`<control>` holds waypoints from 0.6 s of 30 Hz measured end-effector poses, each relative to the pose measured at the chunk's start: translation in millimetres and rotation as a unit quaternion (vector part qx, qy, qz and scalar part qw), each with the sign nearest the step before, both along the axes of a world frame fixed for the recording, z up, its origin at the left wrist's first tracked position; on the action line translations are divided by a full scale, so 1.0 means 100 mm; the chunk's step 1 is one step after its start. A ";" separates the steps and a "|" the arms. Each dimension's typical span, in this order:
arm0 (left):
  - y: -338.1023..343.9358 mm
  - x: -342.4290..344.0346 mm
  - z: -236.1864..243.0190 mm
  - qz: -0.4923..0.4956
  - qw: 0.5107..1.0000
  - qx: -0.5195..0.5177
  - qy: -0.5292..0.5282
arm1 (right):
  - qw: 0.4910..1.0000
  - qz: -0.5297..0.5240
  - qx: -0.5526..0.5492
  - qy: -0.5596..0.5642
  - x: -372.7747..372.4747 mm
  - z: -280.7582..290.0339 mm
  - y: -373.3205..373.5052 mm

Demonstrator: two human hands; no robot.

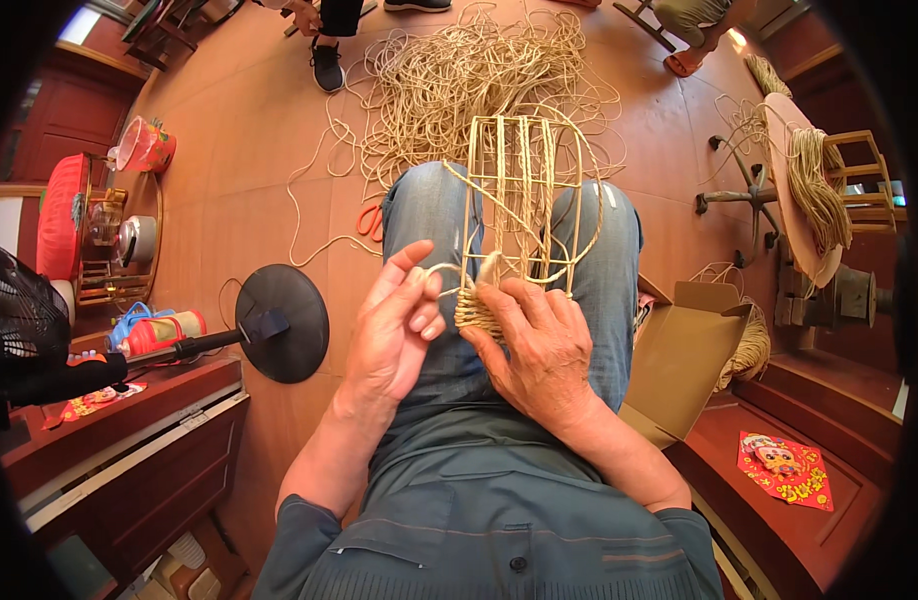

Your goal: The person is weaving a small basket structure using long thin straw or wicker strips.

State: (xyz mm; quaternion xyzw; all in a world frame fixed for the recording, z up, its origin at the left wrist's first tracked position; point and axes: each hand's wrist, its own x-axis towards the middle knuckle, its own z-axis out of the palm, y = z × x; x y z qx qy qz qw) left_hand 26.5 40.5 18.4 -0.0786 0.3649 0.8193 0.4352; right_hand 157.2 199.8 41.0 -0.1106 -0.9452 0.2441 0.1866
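A wire frame point(524, 182) with straw-coloured cord strung along it lies across my knees. Tight rows of woven cord point(476, 313) cover its near left corner. My right hand point(539, 340) is closed over the near end of the frame, thumb and fingers gripping the woven part. Beside it on the left, my left hand point(397, 320) pinches a strand of cord point(443, 268) between thumb and forefinger. That strand loops over to the frame's left edge. The other fingers of this hand are curled.
A big tangled heap of cord point(469, 85) spreads over the floor beyond my knees, with red-handled scissors point(370, 222) nearer. On the left stands a fan with a round black base point(283, 323). An open cardboard box point(684, 360) and a wheeled chair base point(754, 195) are right. Other people's feet point(327, 66) show at the far edge.
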 end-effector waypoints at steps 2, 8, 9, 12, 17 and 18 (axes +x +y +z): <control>-0.11 -0.05 0.11 0.001 0.999 -0.017 0.031 | 1.000 -0.004 -0.003 0.003 0.00 -0.02 0.00; -0.47 -0.27 0.35 0.026 0.991 -0.092 0.090 | 0.999 -0.002 -0.025 0.044 -0.09 -0.02 -0.05; -0.52 -0.30 0.37 0.029 0.990 -0.105 0.093 | 0.999 0.010 -0.024 0.046 -0.12 0.00 -0.05; -0.70 -0.42 0.37 0.059 0.983 -0.125 0.116 | 0.999 0.035 -0.015 0.032 -0.26 -0.03 -0.07; -1.07 -0.82 0.31 0.126 0.974 -0.149 0.119 | 0.998 0.058 0.012 0.028 -0.43 -0.17 -0.15; -1.17 -0.90 0.27 0.130 0.972 -0.154 0.123 | 0.997 0.059 0.029 0.025 -0.45 -0.18 -0.15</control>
